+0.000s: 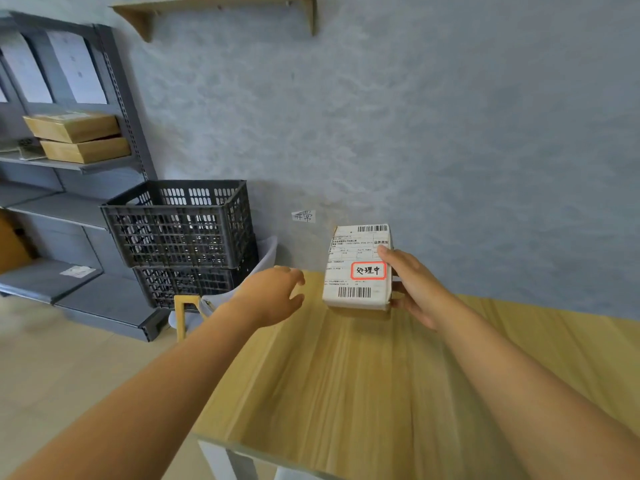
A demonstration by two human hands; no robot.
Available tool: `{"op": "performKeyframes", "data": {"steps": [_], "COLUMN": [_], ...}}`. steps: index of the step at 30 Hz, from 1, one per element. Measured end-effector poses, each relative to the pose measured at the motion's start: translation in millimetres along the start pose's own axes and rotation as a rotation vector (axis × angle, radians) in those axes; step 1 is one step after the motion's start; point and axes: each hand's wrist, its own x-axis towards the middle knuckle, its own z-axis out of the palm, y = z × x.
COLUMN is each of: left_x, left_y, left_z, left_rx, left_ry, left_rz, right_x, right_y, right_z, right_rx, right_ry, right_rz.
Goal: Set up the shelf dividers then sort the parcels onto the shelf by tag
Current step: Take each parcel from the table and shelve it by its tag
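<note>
Wooden bench [346, 375] nearest; right hand [412, 285] gripping parcel [358, 268] above its far edge, left hand [273, 296] loose, empty beside. Stacked crates [180, 223], shelf [72, 164] with boxes [76, 136] leftward.

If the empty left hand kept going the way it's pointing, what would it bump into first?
Probably the parcel held by the right hand; the left hand reaches toward its near side, though depth is unclear.

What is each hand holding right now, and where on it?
The right hand grips the labelled parcel by its right edge. The left hand holds nothing.
</note>
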Motion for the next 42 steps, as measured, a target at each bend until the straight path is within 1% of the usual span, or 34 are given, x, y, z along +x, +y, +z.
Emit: {"op": "performKeyframes", "data": {"steps": [2, 5, 8, 11, 15, 18, 21, 23, 28, 32, 38, 42], "left_x": [2.8, 6.6, 12.9, 24.3, 24.4, 5.8, -21.6, -42.4, -106.9, -170.3, -298.3, -409.2], "left_y": [8.9, 24.9, 45.4, 74.4, 118.5, 148.8, 179.2, 201.8, 265.9, 313.8, 398.9, 462.9], "left_z": [1.7, 4.7, 4.4, -4.1, -13.2, -5.8, -0.3, -2.3, -24.8, -46.2, -77.0, -80.4], "left_rx": [0.109, 0.205, 0.29, 0.311, 0.233, 0.193, 0.181, 0.152, 0.087, 0.042, -0.034, -0.073], "left_ry": [0.029, 0.043, 0.08, 0.16, 0.271, 0.275, 0.281, 0.294, 0.353, 0.393, 0.444, 0.421], "left_rz": [0.063, 0.127, 0.209, 0.3, 0.453, 0.579, 0.721, 0.812, 1.026, 1.159, 1.321, 1.44], "right_x": [-6.3, -20.8, -43.5, -74.0, -131.3, -187.9, -250.0, -294.6, -413.8, -507.0, -674.3, -804.4], "right_y": [6.0, 15.8, 21.8, 20.5, 17.7, 23.0, 36.0, 41.7, 35.5, 27.7, 42.4, 54.6], "right_z": [-10.9, -27.8, -42.2, -54.1, -67.5, -68.8, -63.6, -58.6, -48.1, -40.8, -20.3, 3.7], "right_rx": [0.005, 0.029, 0.053, 0.078, 0.138, 0.182, 0.174, 0.172, 0.167, 0.133, 0.169, 0.174], "right_ry": [0.013, 0.052, 0.125, 0.278, 0.457, 0.603, 0.749, 0.845, 1.063, 1.184, 1.376, 1.469], "right_rz": [0.009, 0.029, 0.034, 0.0, -0.044, -0.051, -0.015, 0.005, -0.028, -0.075, -0.08, -0.044]}}
